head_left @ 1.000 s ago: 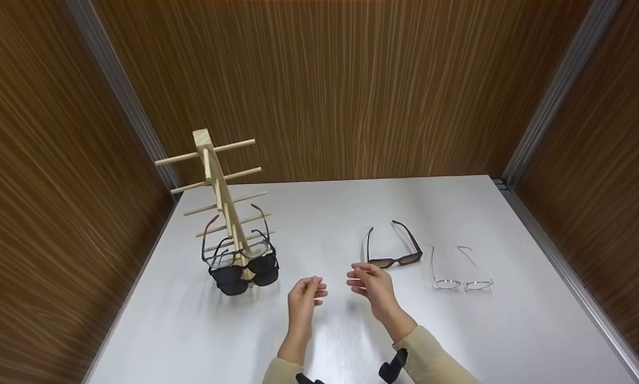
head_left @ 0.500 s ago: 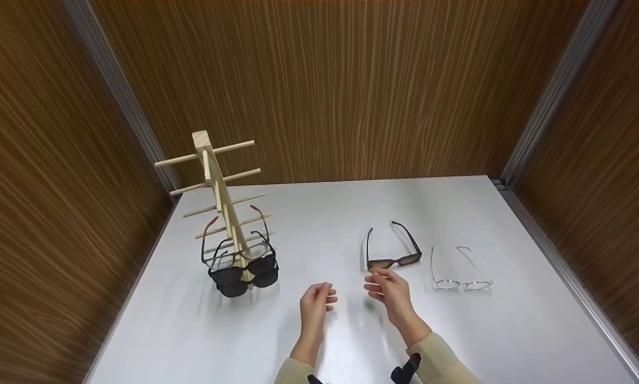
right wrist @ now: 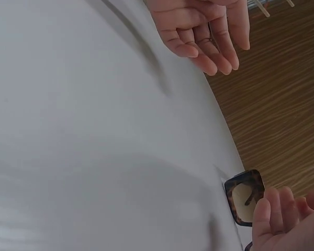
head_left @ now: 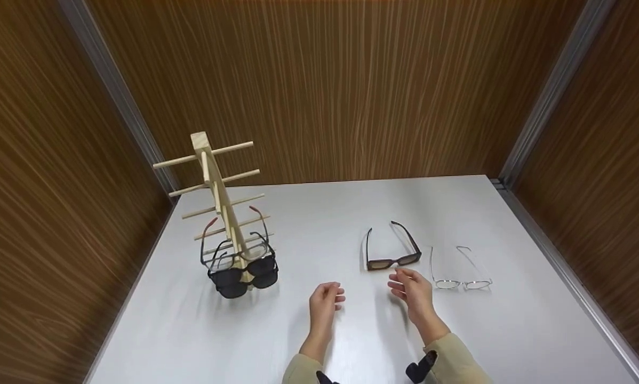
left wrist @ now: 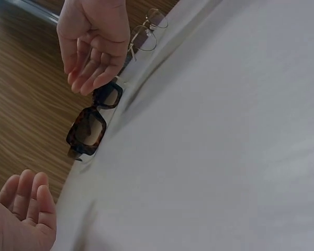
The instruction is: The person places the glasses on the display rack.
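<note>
Seemingly we're pre-grasp, left hand and right hand fingers relaxed, holding nothing, below the tortoiseshell sunglasses right of centre, whose frame likely needs pinching next.

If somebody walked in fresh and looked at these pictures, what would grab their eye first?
Probably the pale wooden stand at the left of the head view, with dark-lensed glasses low on its front. Next, the left hand and right hand, both holding nothing above the white table. Beyond the right hand lie dark-framed sunglasses, with thin-rimmed glasses to their right.
</note>
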### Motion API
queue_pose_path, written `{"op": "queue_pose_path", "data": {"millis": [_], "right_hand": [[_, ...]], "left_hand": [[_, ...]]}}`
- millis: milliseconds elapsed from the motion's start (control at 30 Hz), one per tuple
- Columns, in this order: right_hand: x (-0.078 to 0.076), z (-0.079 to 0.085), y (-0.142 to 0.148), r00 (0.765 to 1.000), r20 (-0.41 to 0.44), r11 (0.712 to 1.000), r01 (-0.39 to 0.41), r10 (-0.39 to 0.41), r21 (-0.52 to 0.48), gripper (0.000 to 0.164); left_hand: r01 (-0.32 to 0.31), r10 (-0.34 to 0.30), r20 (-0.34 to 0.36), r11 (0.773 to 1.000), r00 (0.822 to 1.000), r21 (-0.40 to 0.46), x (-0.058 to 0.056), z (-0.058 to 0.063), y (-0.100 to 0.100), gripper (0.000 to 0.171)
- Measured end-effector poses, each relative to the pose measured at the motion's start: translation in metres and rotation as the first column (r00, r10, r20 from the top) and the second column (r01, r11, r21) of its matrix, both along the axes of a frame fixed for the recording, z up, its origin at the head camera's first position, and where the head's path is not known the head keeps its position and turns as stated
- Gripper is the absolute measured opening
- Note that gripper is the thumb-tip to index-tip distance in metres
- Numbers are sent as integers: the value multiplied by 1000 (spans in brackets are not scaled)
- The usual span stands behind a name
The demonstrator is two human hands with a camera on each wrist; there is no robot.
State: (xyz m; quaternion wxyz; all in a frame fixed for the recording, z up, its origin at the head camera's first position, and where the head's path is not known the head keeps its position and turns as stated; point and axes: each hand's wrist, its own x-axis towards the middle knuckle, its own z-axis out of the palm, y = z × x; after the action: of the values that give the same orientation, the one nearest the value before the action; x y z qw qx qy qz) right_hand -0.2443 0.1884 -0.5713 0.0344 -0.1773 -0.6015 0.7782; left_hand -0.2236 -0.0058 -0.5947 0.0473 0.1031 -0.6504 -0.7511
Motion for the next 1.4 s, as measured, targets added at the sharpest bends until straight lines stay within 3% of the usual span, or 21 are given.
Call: {"op": "queue_pose_path", "data": {"millis": [433, 833, 1067, 1400], "right_hand": [[-8, -5, 19, 998, 24, 997, 64, -65, 40, 33], [-19, -3, 27, 998, 45, 997, 42, -44, 63, 45], [-24, 0, 27, 999, 50, 997, 9, -12, 76, 53], [-32, -3, 36, 999, 41, 984, 3, -11, 179, 58]], "left_hand": [[43, -44, 21, 999, 999, 26, -12, 2, 15, 25], [68, -68, -11, 996, 998, 61, -32, 4, 35, 24], [61, -63, 34, 997, 997, 35, -42, 0, 40, 27], [81, -81, 68, 997, 994, 8, -51, 0, 52, 32]]}}
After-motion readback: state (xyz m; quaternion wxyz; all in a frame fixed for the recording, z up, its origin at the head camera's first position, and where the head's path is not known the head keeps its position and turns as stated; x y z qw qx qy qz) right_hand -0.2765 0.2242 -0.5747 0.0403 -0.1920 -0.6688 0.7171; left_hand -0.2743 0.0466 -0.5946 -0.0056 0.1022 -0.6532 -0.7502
